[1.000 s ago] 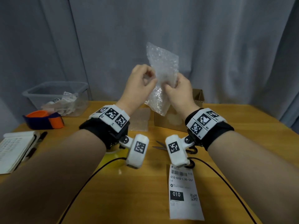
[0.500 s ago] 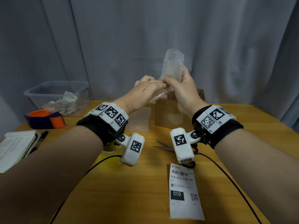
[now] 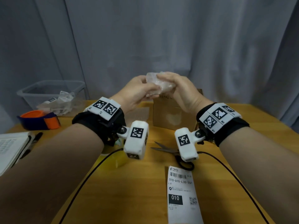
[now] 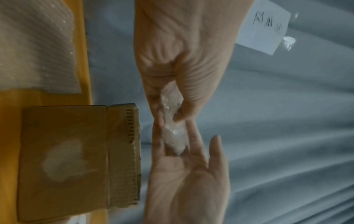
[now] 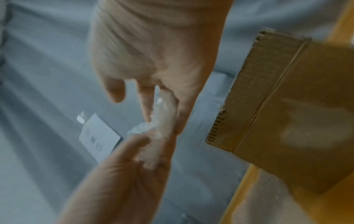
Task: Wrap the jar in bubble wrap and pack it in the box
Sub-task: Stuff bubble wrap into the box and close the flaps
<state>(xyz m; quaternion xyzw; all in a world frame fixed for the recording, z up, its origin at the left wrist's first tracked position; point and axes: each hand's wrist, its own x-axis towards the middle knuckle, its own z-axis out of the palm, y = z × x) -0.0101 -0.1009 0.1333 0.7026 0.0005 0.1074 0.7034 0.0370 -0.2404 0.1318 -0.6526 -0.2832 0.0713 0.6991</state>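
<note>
A small, tightly rolled bundle of bubble wrap (image 3: 159, 85) hangs in the air above the brown cardboard box (image 3: 173, 117). No jar shows through the wrap. My left hand (image 3: 145, 91) pinches the bundle's left end between thumb and fingers, as the left wrist view shows (image 4: 166, 113). My right hand (image 3: 168, 81) curls over its right end, and in the right wrist view its fingers (image 5: 145, 106) clamp the bundle (image 5: 162, 121). The box (image 4: 76, 159) stands on the wooden table just below and behind the hands, its top edge open.
A flat bubble wrap sheet (image 3: 139, 115) lies left of the box. Scissors (image 3: 169, 151) and a shipping label (image 3: 182, 194) lie in front. At the left are a clear bin (image 3: 48, 94), an orange and purple tape holder (image 3: 38, 120) and a notebook (image 3: 11, 147). A grey curtain hangs behind.
The wrap stood tall and loose between my hands a second ago; it is now squeezed into a small bundle. Both hands have sunk lower, closer to the box top.
</note>
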